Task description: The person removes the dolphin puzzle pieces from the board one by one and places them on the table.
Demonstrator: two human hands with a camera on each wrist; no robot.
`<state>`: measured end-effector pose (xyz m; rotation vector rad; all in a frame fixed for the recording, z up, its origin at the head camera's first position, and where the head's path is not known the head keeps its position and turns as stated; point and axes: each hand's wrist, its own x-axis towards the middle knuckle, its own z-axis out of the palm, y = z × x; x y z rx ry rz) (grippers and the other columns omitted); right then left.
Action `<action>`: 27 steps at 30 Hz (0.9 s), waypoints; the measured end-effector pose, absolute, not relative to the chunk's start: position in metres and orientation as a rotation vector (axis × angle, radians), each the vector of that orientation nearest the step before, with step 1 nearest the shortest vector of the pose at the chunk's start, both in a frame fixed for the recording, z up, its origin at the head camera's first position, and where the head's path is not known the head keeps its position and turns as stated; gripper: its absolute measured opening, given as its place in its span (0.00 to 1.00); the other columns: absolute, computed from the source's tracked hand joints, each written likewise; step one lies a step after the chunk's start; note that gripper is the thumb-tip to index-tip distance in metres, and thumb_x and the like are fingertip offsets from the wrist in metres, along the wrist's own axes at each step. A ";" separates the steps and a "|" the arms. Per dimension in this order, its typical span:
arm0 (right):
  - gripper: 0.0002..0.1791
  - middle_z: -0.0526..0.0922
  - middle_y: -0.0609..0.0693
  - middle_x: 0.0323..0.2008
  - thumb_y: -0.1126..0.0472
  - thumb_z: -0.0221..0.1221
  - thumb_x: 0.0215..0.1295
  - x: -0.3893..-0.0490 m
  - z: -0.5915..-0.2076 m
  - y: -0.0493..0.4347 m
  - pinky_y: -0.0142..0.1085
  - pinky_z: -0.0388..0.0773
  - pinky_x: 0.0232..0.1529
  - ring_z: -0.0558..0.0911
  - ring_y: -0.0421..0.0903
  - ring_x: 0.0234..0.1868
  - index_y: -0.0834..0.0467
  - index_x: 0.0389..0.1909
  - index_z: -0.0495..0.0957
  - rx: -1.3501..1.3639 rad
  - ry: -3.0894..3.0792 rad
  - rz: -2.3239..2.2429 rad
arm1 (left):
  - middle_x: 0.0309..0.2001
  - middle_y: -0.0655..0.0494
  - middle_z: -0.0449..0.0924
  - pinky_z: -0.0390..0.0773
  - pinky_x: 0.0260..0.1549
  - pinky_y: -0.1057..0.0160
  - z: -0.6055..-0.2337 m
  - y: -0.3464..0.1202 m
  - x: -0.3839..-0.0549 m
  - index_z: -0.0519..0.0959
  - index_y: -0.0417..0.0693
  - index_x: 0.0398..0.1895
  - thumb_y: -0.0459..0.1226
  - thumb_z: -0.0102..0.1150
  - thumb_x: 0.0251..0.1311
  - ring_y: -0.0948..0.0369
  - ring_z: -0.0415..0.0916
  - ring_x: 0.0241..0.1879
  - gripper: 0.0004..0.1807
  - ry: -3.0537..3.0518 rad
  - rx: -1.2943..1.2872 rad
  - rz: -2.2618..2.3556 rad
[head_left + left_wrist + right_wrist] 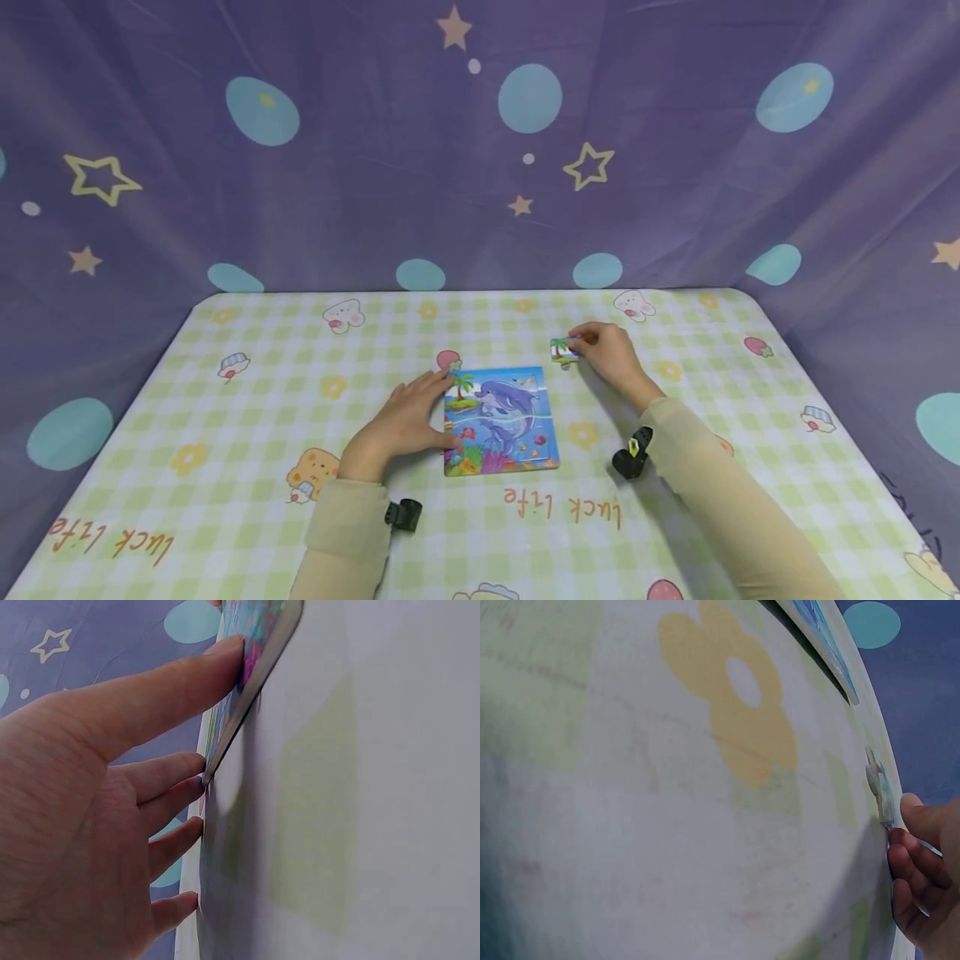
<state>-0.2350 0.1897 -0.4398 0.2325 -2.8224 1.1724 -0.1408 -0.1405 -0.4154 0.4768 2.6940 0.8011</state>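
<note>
A square jigsaw puzzle board [498, 421] with dolphins, a palm tree and coral lies on the table. My left hand [401, 425] rests at its left side, fingers spread and fairly straight. Its index fingertip is by the upper left corner, and the thumb touches the lower left part of the picture. The left wrist view shows the thumb [172, 694] on the face of the board. Beyond the board's upper right corner, my right hand [609, 354] pinches a small puzzle piece [561, 350] printed with a palm tree. Side-on in the right wrist view, the piece is close over the cloth.
A green and white checked tablecloth [240, 442] with printed flowers, animals and lettering covers the table. Behind it hangs a purple curtain [360, 200] with stars and blue dots. Each wrist wears a small black camera, one [405, 514] on the left and one [633, 454] on the right.
</note>
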 end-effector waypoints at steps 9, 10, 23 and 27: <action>0.10 0.87 0.54 0.33 0.62 0.64 0.67 -0.236 -0.441 0.194 0.42 0.80 0.38 0.84 0.49 0.33 0.62 0.45 0.85 0.239 -2.824 1.192 | 0.77 0.45 0.52 0.42 0.72 0.38 -0.417 -0.140 -0.142 0.61 0.38 0.74 0.51 0.79 0.42 0.45 0.47 0.76 0.57 2.703 0.488 0.804; 0.10 0.86 0.54 0.33 0.62 0.63 0.67 -0.235 -0.440 0.193 0.41 0.80 0.38 0.84 0.49 0.33 0.62 0.45 0.85 0.247 -2.824 1.184 | 0.77 0.45 0.52 0.42 0.72 0.38 -0.417 -0.140 -0.142 0.61 0.38 0.74 0.51 0.79 0.42 0.44 0.46 0.76 0.57 2.702 0.488 0.803; 0.10 0.87 0.50 0.34 0.63 0.64 0.65 -0.228 -0.425 0.166 0.37 0.76 0.31 0.80 0.44 0.29 0.61 0.46 0.85 0.438 -2.884 1.146 | 0.76 0.43 0.53 0.42 0.72 0.38 -0.416 -0.141 -0.142 0.61 0.39 0.74 0.51 0.78 0.43 0.44 0.46 0.76 0.56 2.703 0.470 0.795; 0.11 0.86 0.50 0.35 0.62 0.64 0.66 -0.222 -0.420 0.155 0.37 0.78 0.32 0.80 0.44 0.31 0.60 0.47 0.84 0.510 -2.902 1.172 | 0.77 0.44 0.52 0.42 0.72 0.38 -0.416 -0.140 -0.142 0.61 0.39 0.74 0.51 0.78 0.43 0.44 0.46 0.76 0.56 2.704 0.479 0.796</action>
